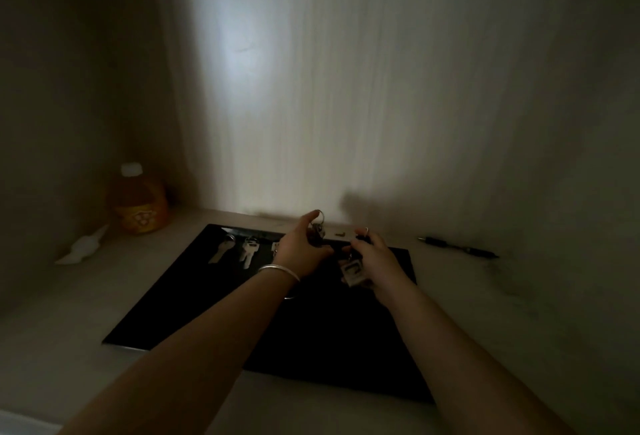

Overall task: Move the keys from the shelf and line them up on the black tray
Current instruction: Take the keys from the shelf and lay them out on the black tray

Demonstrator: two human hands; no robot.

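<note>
The black tray [194, 296] lies on the dim shelf in front of me. Along its far edge rest a silver key [221, 252] and a second key [250, 252]; a third key [275, 247] shows partly behind my left hand. My left hand [304, 247], with a bangle on the wrist, holds up a bunch of keys on a ring [318, 225] over the tray's far edge. My right hand [375, 254] is beside it, closed on a keyring with a pale rectangular tag [352, 272] that hangs over the tray.
An orange bottle with a white cap [138, 202] stands in the back left corner, with a white crumpled object [85, 246] beside it. A dark pen [457, 247] lies right of the tray near the wall. A small dark item [340, 234] lies behind the tray.
</note>
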